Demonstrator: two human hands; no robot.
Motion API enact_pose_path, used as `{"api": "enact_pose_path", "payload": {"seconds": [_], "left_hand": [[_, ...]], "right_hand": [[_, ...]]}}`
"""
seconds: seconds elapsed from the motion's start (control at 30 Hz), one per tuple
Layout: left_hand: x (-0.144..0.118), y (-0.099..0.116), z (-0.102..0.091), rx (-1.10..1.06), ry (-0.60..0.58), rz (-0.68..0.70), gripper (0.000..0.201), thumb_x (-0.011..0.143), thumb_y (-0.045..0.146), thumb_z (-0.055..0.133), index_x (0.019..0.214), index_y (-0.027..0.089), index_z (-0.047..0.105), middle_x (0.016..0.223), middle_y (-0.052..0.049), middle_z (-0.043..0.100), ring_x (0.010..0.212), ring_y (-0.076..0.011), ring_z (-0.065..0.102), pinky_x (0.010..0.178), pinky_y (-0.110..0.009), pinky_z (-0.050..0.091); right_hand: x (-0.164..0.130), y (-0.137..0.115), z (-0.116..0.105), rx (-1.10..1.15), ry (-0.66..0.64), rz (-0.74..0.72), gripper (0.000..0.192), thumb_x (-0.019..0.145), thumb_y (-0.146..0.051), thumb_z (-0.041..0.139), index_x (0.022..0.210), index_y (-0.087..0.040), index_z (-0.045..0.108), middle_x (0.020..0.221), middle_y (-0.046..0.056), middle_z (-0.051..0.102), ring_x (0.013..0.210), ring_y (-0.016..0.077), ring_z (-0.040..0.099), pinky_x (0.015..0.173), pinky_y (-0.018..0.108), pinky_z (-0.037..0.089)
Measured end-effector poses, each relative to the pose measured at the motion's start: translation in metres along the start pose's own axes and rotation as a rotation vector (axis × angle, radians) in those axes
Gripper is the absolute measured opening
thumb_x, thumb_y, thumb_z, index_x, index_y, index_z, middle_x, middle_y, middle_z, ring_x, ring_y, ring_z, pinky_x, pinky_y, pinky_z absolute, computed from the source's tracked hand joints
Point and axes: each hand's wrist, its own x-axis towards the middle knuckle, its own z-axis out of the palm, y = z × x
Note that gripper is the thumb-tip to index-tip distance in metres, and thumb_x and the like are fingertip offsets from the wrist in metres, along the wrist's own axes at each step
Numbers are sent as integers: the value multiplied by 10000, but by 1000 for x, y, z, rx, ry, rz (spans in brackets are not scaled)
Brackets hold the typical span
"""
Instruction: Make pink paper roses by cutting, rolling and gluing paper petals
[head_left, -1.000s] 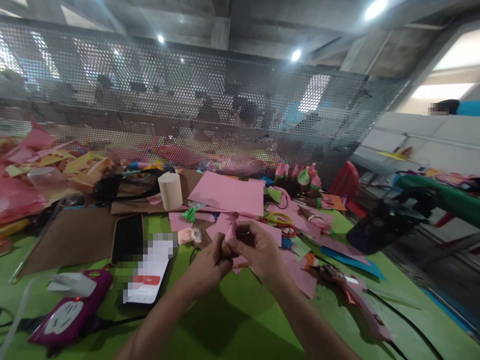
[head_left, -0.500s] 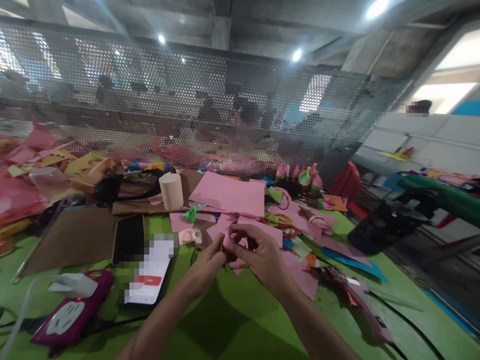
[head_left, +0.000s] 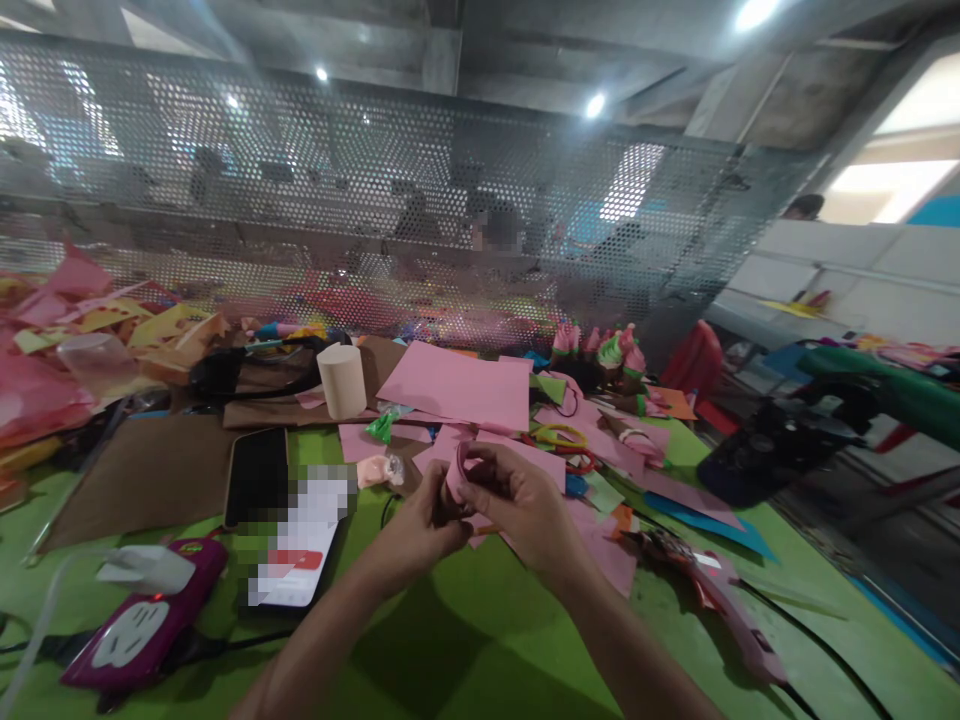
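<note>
With the left hand and right hand both pinched on the curled pink paper strip, too hard a squeeze could crease it or let the curl spring loose.

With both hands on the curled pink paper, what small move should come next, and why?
Probably roll it tighter: the left hand and right hand pinch the pink paper piece, which is only partly curled, its loop open at the top.
</note>
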Motion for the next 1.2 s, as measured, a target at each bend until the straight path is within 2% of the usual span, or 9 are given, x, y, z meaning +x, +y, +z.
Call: {"api": "enact_pose_path", "payload": {"seconds": [0.23,0.4,0.53,0.6,0.73,0.9,1.03,1.2], "left_hand": [[2,-10,-4,68,61,33,422,750,161,661,1117,217,463,921,-7,547,882,-178,534,789,-297,440],[2,-5,0,-3,19,46,437,746,113,630,1127,214,439,956,-12,529,895,-166,525,776,-279,432],[2,3,4,-75,-1,27,493,721,76,606,1147,215,401,938,3,502,880,-146,506,765,-259,421],[3,5,4,-80,9,23,500,713,72,601,1148,211,396,924,8,491,860,-138,498,755,-251,415],[3,2,1,-41,3,58,469,764,106,599,1174,220,401,933,-2,493,893,-155,502,784,-268,418],[3,-4,-2,10,26,64,439,799,191,644,1183,229,436,934,-9,527,965,-188,518,843,-307,427],[5,-5,-2,-135,-15,11,510,780,221,677,1220,236,419,938,-3,543,970,-183,529,837,-300,438],[2,5,-3,-142,-29,-16,525,746,210,690,1222,231,471,927,3,535,891,-163,516,784,-273,432]], "right_hand": [[-1,6,1,34,41,68,283,790,-310,700,1053,-223,640,857,7,670,673,124,609,604,234,501],[0,6,3,24,35,92,281,778,-292,691,1042,-222,623,833,4,681,657,135,629,523,219,484],[1,4,1,-34,42,63,266,771,-250,686,1025,-214,618,809,-4,698,757,155,669,667,252,527],[1,3,-1,-53,44,69,299,770,-233,678,1059,-215,604,762,-17,699,725,153,672,684,266,532],[-1,2,-3,-77,58,113,375,787,-254,669,1143,-225,557,698,-29,681,657,157,660,580,252,518],[0,5,-2,-40,62,127,372,785,-267,665,1137,-229,549,691,-32,663,601,150,636,495,231,473],[0,6,-2,-30,58,125,350,764,-258,693,1070,-224,526,710,-32,669,599,144,629,512,233,472],[-1,2,-5,-182,49,34,178,765,-266,716,818,-200,560,723,-22,659,640,137,609,560,230,467]]}}
